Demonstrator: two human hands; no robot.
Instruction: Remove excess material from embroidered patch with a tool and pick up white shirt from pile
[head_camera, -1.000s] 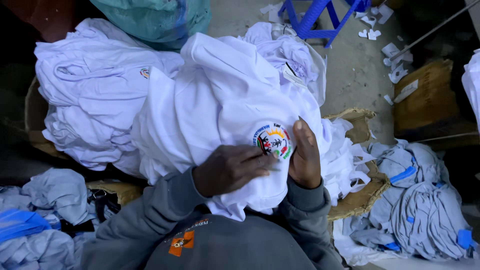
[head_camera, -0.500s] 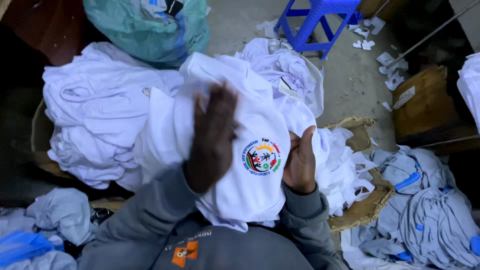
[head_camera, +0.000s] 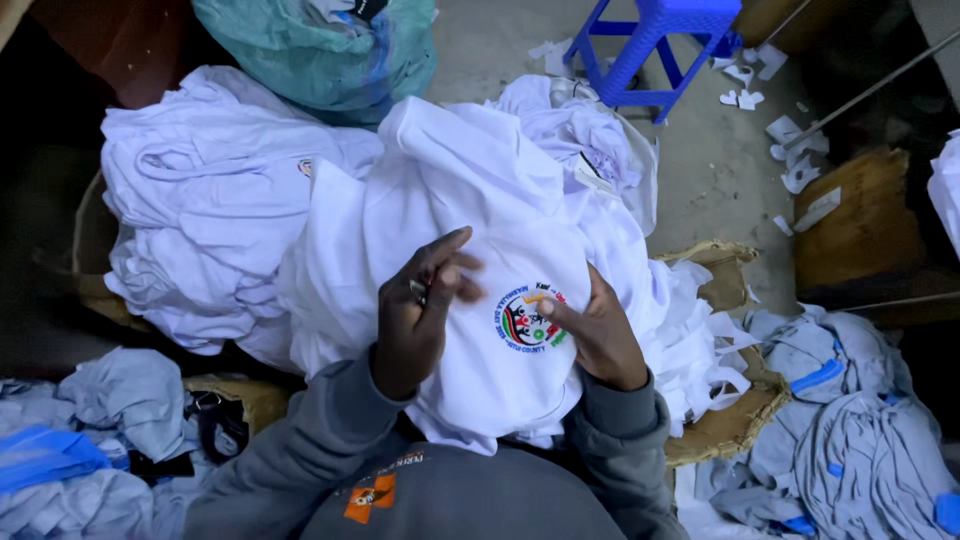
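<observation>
A white shirt (head_camera: 470, 200) with a round multicoloured emblem (head_camera: 530, 318) lies bunched over my lap. My right hand (head_camera: 605, 340) grips the cloth at the emblem's right edge, thumb on the print. Just left of the emblem, my left hand (head_camera: 415, 320) rests on the shirt with its fingers bunched. A small dark thing (head_camera: 418, 290) shows between its thumb and fingers. Grey sleeves cover both of my arms.
A heap of white shirts (head_camera: 200, 200) lies to the left, with a teal sack (head_camera: 320, 50) behind it. A blue stool (head_camera: 650, 50) stands on the floor beyond. Grey-blue garments (head_camera: 850, 430) pile at right, a cardboard box (head_camera: 860, 220) behind them, a woven basket (head_camera: 730, 430) beside me.
My left hand, raised flat over the shirt half a second ago, has come down with fingers bunched beside the emblem. My right hand has stayed at the emblem's edge.
</observation>
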